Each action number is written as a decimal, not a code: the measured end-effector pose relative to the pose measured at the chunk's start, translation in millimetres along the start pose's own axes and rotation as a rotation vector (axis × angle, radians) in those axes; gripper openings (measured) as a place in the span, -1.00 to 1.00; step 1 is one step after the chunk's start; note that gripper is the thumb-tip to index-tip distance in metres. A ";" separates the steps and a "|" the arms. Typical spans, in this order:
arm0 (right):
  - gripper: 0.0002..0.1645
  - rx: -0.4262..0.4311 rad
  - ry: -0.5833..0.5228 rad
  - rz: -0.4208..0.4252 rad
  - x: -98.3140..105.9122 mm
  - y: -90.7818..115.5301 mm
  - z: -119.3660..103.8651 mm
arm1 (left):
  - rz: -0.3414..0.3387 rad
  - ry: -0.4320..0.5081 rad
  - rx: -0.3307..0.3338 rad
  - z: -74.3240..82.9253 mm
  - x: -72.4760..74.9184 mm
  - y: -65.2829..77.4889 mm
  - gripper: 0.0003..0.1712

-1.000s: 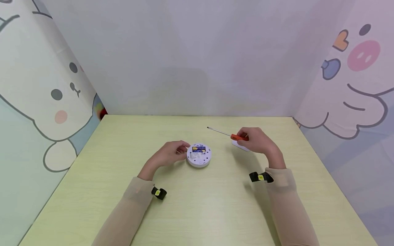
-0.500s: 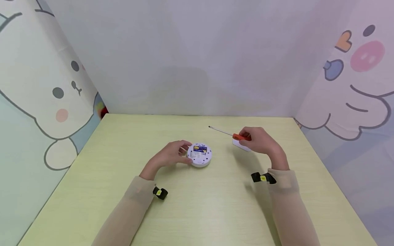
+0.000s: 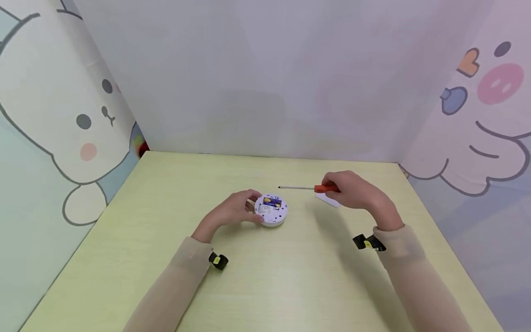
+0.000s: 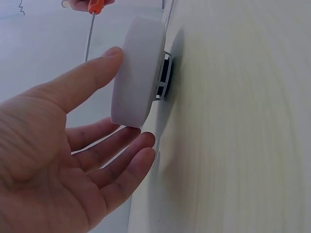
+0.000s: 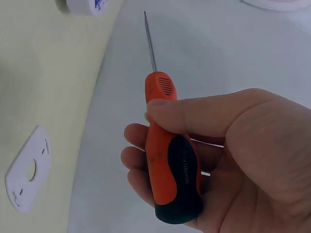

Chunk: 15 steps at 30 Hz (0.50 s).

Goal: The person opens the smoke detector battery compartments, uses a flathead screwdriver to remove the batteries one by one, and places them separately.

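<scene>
A round white smoke detector lies on the table with its battery side up. Thumb and fingers of my left hand hold it by its left edge. In the left wrist view, the vented front of the detector faces the tabletop. My right hand grips the orange and black handle of a screwdriver above the table. The slim shaft points left, its tip behind and above the detector. Thumb and curled fingers wrap the screwdriver in the right wrist view.
A white mounting plate with a central hole lies on the table under my right hand. The pale wooden table ends at a plain back wall. Cartoon-printed side walls stand left and right.
My left thumb has come onto the detector's front edge. The screwdriver has tilted from pointing up and left to nearly level, its tip lower. My right forearm has swung to the right.
</scene>
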State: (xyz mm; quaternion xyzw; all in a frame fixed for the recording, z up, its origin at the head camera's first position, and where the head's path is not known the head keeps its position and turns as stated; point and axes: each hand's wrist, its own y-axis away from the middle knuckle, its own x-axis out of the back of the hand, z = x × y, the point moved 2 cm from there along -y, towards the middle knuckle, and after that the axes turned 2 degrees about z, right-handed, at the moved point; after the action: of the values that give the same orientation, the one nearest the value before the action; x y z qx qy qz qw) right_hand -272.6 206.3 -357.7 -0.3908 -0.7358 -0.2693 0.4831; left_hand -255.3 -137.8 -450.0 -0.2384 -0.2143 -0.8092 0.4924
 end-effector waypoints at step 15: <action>-0.88 0.104 0.259 -0.210 18.1 -14.5 -41.8 | 0.004 -0.030 0.003 3.1 -4.4 0.2 -0.08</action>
State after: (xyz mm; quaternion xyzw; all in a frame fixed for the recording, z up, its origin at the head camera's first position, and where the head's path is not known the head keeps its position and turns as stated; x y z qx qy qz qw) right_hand -267.9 171.7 -325.1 -0.2483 -0.7173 -0.3279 0.5625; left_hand -252.9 -133.1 -450.1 -0.2502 -0.2226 -0.8040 0.4913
